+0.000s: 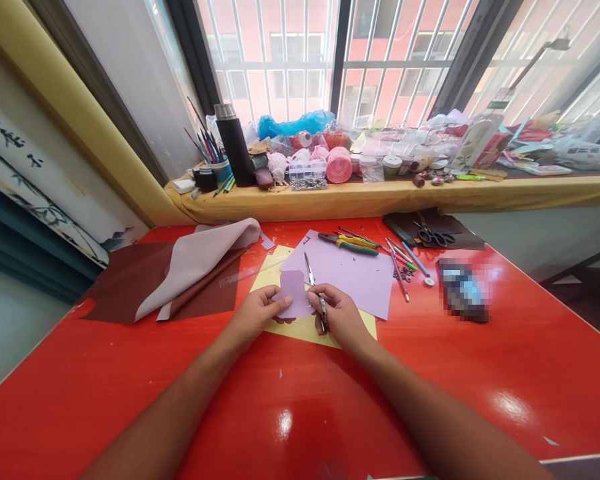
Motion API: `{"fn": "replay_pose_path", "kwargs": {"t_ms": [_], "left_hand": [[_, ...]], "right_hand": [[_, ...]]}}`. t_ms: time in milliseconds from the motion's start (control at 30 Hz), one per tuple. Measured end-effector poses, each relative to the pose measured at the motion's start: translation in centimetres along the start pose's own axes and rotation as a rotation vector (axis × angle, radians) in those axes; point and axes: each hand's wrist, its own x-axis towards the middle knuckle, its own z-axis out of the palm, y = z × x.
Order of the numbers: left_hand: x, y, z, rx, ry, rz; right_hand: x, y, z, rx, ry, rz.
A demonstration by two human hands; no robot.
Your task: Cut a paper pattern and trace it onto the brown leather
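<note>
Trimming looks like the step in hand, though that's just my read of the pose. Mid-frame, the left hand (260,310) has its thumb flat on a small purple piece (294,293), fingers tucked underneath, so a proper pinch. The right hand (337,310) has its fingers closed around slim scissors (311,277), blades pointing up the frame just beside the piece's right edge. Can't tell if the right fingertips touch the piece too. Below both is a yellow sheet (303,332), with a bigger purple sheet (353,277) partly over it, right of centre, and pliers (350,244) on top. Any further snip would, I reckon, call for turning those blades onto the edge and keeping the left thumb steady.
</note>
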Motion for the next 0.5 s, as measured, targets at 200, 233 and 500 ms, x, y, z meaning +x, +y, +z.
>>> {"fn": "replay_pose_path", "kwargs": {"t_ms": [200, 233, 500], "left_hand": [[-0.21, 0.16, 0.11, 0.004, -0.006, 0.0], [-0.23, 0.2, 0.12, 0.003, -0.007, -0.002], [-0.2, 0.17, 0.09, -0.003, -0.024, -0.017]], "right_hand": [[-0.02, 0.17, -0.11, -0.016, -0.009, -0.012], [-0.01, 0.24, -0.13, -0.018, -0.009, -0.012], [0.08, 0.43, -0.14, -0.036, -0.001, -0.005]]}}
